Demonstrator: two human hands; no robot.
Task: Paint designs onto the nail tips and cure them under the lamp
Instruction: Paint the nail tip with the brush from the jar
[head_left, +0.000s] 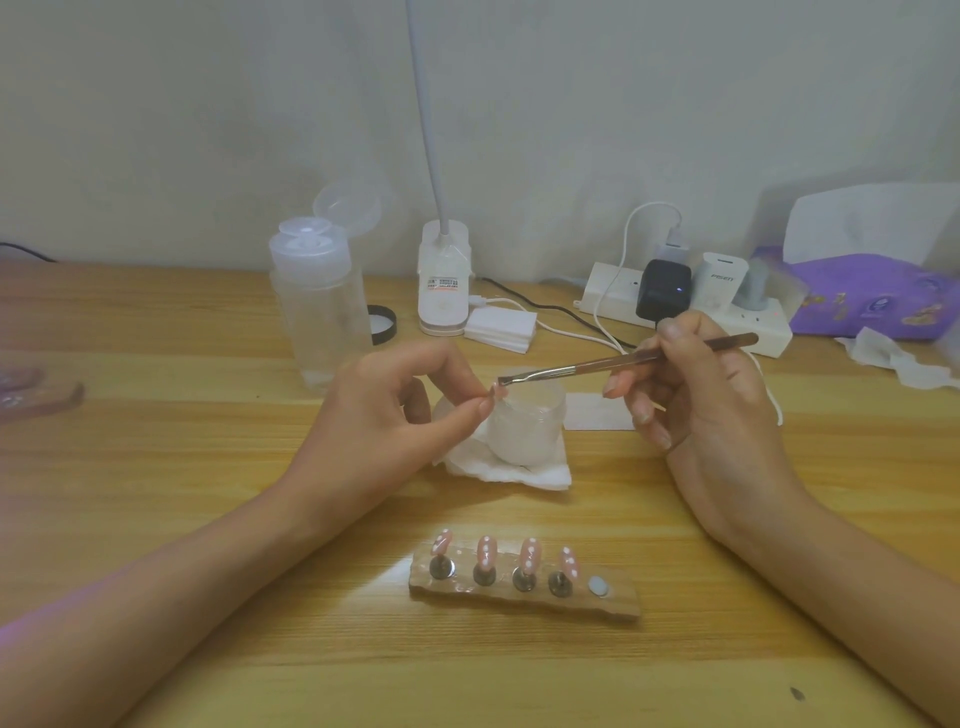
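Note:
My left hand pinches a small pink nail tip between thumb and forefinger above the table's middle. My right hand grips a thin brown brush, and its flat bristle end touches the held tip. Near the front edge lies a wooden holder carrying several pink nail tips with white dots on metal stands; its rightmost magnet spot is bare. A white clip lamp with a gooseneck stands at the back.
A frosted jar on a folded white wipe sits just behind my hands. A clear pump bottle, black lid, pad stack and power strip with chargers line the back. A purple pouch is at far right.

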